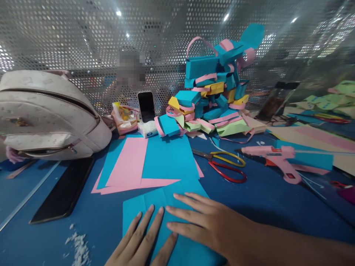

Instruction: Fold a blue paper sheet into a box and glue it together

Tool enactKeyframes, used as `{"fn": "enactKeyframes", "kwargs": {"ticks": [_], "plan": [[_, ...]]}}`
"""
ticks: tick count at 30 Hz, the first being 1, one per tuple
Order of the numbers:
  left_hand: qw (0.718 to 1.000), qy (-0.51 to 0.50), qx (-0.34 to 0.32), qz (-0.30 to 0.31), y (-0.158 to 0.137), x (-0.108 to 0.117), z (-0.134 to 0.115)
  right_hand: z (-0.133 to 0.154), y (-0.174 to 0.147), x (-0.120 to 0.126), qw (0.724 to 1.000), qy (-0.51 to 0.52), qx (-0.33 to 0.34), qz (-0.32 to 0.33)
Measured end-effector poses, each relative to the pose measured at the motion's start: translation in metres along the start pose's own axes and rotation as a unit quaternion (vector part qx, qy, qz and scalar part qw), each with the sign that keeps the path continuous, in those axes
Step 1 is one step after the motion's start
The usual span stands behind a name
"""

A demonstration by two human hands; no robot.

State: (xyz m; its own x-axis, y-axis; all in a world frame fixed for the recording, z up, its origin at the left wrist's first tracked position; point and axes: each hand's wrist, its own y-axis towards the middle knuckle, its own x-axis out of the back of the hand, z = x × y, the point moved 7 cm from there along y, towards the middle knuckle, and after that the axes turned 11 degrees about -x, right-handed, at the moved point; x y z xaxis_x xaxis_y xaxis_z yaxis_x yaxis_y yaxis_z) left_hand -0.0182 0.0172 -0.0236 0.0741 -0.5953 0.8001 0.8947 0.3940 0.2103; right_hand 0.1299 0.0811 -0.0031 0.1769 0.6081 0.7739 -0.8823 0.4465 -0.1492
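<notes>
A blue sheet of paper [183, 244] with fold creases lies on the table at the bottom middle. Flat on its left part rests my left hand [141, 240], fingers apart and stretched forward. My right hand [205, 221] presses on the sheet from the right with its fingers spread, its fingertips close to my left hand. Just beyond the creased sheet are stacked pink paper [127, 162] and blue paper [170, 157]. To the right of the stack lie scissors [222, 162] with one yellow and one red handle. Neither hand grips anything.
A pink glue gun [274, 155] lies at right. A pile of folded paper bags [213, 92] stands behind, beside an upright phone [146, 105] and tissue pack [148, 129]. At left are a white backpack [52, 114], a black tablet-like slab [65, 190] and white scraps [80, 245].
</notes>
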Motion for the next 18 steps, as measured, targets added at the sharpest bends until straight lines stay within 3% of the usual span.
{"fn": "enactKeyframes", "kwargs": {"ticks": [9, 18], "plan": [[0.998, -0.054, 0.024, -0.032, 0.0010, 0.0042, 0.0059, -0.0002, -0.0004, -0.0018, 1.000, -0.015, -0.010, 0.003], [0.999, -0.038, 0.004, -0.024, 0.0017, 0.0095, 0.0035, 0.0005, 0.0005, -0.0023, 1.000, -0.021, 0.000, -0.005]]}}
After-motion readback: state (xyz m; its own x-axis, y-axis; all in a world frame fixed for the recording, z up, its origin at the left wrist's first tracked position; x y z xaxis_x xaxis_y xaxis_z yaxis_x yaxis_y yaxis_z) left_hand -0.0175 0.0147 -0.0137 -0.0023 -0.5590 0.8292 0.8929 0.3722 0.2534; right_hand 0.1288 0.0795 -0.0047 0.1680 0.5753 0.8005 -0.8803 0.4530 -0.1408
